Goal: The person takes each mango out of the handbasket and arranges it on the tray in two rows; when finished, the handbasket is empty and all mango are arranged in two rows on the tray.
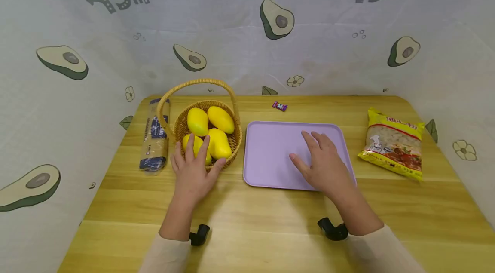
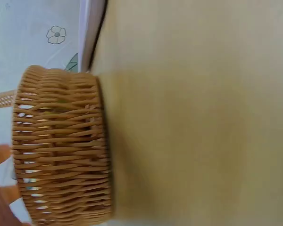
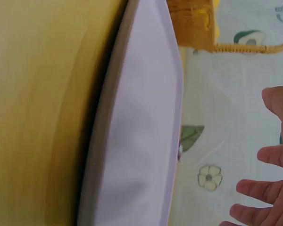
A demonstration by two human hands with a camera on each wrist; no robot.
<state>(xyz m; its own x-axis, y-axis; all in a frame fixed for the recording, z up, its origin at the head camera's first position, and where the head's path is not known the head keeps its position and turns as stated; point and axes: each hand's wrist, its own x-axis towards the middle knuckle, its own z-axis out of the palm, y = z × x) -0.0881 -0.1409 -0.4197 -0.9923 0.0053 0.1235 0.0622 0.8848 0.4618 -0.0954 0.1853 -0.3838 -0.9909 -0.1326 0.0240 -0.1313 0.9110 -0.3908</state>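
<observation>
Head view: four smooth yellow mangoes (image 1: 218, 144) sit in a round woven basket (image 1: 239, 137) w/ a tall arched handle. L grip (image 1: 194, 174), a bare hand, is over the basket's near side, fingers spread wide, nothing held; fingertips overlap the near-left mango (image 1: 197, 142), contact hard to tell. R grip (image 1: 326, 165), also bare, hovers over the right part of a flat lilac tray (image 1: 268, 152), fingers & thumb apart, nothing held. Tray = rectangular, rounded corners, low rim, just R of basket on the wood-grain table (image 1: 247, 225). Shiny plastic bag (image 1: 394, 144), yellow w/ clear window, far R; clear-wrapped brown/blue pack (image 1: 154, 135) L of basket; small purple candy (image 1: 279, 106) behind tray.

L wrist view: basket wall up close, coarse wicker strands w/ gaps, hints of yellow inside. L grip only partly in frame, at the edge.

R wrist view: tray's matte surface & raised lip; R grip at frame edge, fingers splayed, no hold. Basket w/ yellow fruit beyond tray.
</observation>
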